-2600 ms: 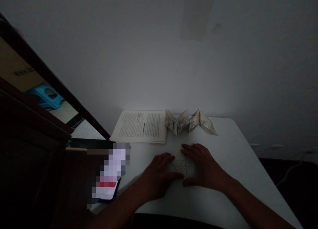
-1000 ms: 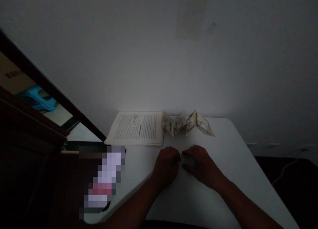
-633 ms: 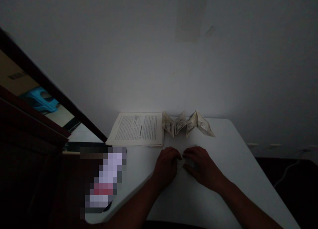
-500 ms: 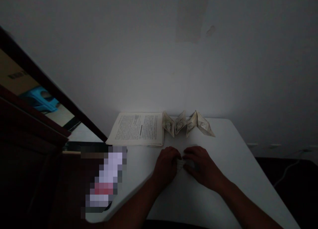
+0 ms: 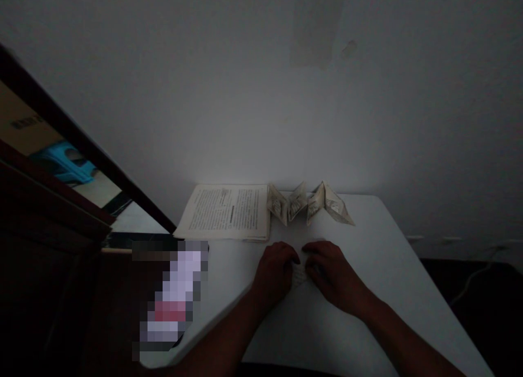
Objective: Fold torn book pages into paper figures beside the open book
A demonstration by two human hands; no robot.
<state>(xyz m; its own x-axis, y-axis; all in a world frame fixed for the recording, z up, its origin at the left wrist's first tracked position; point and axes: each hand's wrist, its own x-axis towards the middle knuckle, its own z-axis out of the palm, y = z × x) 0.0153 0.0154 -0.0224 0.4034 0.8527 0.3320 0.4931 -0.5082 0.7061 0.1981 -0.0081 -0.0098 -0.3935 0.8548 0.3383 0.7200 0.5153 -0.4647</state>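
A small folded piece of printed paper [image 5: 299, 274] lies on the white table [image 5: 368, 290], mostly covered by both hands. My left hand [image 5: 274, 271] has its fingers curled and presses on the paper's left side. My right hand [image 5: 332, 273] is curled over the right side, fingertips meeting the left hand's at the paper. The room is dim, so the paper's exact shape is hard to see.
Two folded paper shapes [image 5: 288, 204] [image 5: 329, 205] stand at the table's far edge by the wall. An open book or stack of printed pages [image 5: 226, 210] lies to their left. A phone with a blurred screen [image 5: 174, 295] sits at the left, beside dark wooden furniture [image 5: 49, 246].
Earlier the paper lay spread between my flatter hands; the hands then closed over it. In the last half second the right hand shifted slightly, showing a bit more paper.
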